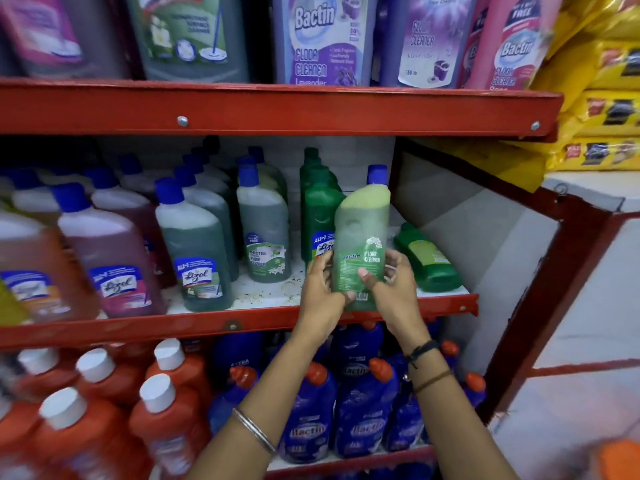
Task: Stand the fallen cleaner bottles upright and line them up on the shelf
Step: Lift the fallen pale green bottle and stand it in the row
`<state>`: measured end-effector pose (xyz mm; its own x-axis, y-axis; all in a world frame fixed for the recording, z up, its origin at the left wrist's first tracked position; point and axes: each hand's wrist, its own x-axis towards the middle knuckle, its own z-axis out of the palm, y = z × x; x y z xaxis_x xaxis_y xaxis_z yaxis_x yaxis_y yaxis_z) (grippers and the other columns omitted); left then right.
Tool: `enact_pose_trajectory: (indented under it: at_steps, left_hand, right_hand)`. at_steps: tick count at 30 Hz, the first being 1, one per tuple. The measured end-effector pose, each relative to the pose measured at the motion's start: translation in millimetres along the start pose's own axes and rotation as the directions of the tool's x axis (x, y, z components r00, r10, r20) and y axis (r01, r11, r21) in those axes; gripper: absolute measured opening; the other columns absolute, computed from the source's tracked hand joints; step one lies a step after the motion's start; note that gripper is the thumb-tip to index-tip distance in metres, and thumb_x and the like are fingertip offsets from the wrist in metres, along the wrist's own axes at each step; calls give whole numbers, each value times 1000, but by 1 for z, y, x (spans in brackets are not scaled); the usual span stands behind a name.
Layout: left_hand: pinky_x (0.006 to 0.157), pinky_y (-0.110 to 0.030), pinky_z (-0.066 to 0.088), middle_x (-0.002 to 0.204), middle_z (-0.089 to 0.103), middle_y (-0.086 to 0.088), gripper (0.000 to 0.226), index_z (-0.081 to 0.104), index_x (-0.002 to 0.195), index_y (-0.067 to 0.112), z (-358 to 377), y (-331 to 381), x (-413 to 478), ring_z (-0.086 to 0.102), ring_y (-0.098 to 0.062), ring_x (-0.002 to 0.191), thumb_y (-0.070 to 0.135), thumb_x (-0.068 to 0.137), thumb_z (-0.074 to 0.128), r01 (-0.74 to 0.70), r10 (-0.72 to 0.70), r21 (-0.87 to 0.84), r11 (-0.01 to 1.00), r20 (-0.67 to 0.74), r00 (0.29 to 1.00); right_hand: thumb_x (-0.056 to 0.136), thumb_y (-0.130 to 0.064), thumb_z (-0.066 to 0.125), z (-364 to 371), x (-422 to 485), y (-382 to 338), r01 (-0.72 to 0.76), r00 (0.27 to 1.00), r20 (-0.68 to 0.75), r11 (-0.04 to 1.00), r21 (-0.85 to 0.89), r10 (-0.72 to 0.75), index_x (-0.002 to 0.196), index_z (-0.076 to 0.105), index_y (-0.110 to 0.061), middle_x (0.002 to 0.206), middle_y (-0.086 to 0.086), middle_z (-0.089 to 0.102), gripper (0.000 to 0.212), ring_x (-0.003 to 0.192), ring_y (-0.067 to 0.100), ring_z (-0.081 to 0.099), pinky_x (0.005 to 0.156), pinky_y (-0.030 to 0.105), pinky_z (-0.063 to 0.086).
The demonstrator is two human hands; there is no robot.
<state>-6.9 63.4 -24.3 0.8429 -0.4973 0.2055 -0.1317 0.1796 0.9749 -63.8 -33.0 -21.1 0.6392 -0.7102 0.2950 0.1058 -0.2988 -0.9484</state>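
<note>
A light green Bactin floor cleaner bottle [362,233] with a blue cap stands upright at the front of the middle red shelf [242,323]. My left hand [323,289] grips its lower left side and my right hand [391,282] grips its lower right side. To its right a green bottle [427,261] lies on its side on the shelf board, neck pointing back left. Left of the held bottle stand dark green bottles [317,209] in a row, then a grey-green Bactin bottle [265,230] and a green Lizol bottle [195,251].
Pink Lizol bottles [110,258] fill the shelf's left part. The upper shelf [277,109] carries large Bactin bottles. Below stand orange bottles [104,393] and blue Bactin bottles [363,403]. A red frame post [540,306] closes the right side; yellow packs [602,98] hang beyond.
</note>
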Motion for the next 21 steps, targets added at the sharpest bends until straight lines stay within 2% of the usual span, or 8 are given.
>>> enact_pose_trajectory:
  at_steps: [3, 6, 7, 10, 16, 18, 21]
  left_hand:
    - [72, -10, 51, 133, 50, -9, 85, 35, 136, 13, -29, 0, -7, 54, -16, 115, -26, 64, 58, -63, 64, 14, 998, -49, 997]
    - [81, -15, 53, 132, 51, -10, 84, 38, 132, 14, -56, 2, -8, 54, -19, 119, -23, 62, 62, -124, 129, 50, 991, -110, 986]
    - [84, -16, 52, 129, 53, -9, 82, 38, 131, 14, -67, 3, -8, 56, -16, 116, -22, 62, 63, -133, 141, 66, 989, -130, 981]
    - [88, -19, 51, 119, 57, -5, 73, 39, 128, 14, -91, 2, -8, 59, -10, 106, -18, 67, 63, -137, 153, 105, 985, -166, 974]
    - [101, -35, 47, 128, 53, -12, 64, 36, 132, 12, -123, -2, 0, 55, -20, 118, -9, 77, 62, -128, 160, 191, 973, -163, 973]
    - [99, -34, 48, 129, 52, -11, 66, 35, 133, 14, -127, -6, 2, 55, -19, 117, -10, 77, 60, -127, 163, 226, 966, -148, 975]
    - [94, -24, 48, 129, 51, -6, 67, 35, 135, 13, -128, -13, 3, 56, -14, 113, -10, 77, 59, -131, 172, 256, 958, -146, 974]
  right_hand:
    - [79, -5, 69, 21, -14, -6, 50, 997, 52, 996, 68, -54, 111, 45, -20, 125, 13, 54, 43, 107, 20, 58, 90, 35, 52]
    - [79, -1, 68, 45, -20, -15, 90, 987, 120, 991, 101, -102, 115, 41, -18, 118, 1, 53, 48, 102, 8, 57, 85, 23, 51]
    - [78, -1, 68, 56, -20, -17, 100, 983, 142, 989, 106, -114, 116, 41, -18, 118, 1, 53, 50, 102, 7, 57, 86, 24, 52]
    - [77, -3, 69, 79, -19, -18, 120, 967, 215, 988, 99, -139, 118, 41, -21, 126, 10, 53, 53, 111, 17, 58, 93, 34, 52]
    - [81, -1, 66, 107, -10, -8, 70, 950, 293, 989, 127, -105, 122, 39, -16, 125, 9, 52, 52, 114, 19, 56, 97, 34, 51]
    - [81, 1, 66, 111, -9, -2, 51, 949, 305, 991, 124, -87, 122, 38, -16, 126, 10, 52, 52, 116, 21, 56, 95, 29, 52]
    - [78, 2, 69, 114, -11, 5, 49, 962, 261, 989, 141, -85, 120, 41, -13, 122, 8, 55, 52, 112, 18, 58, 88, 19, 53]
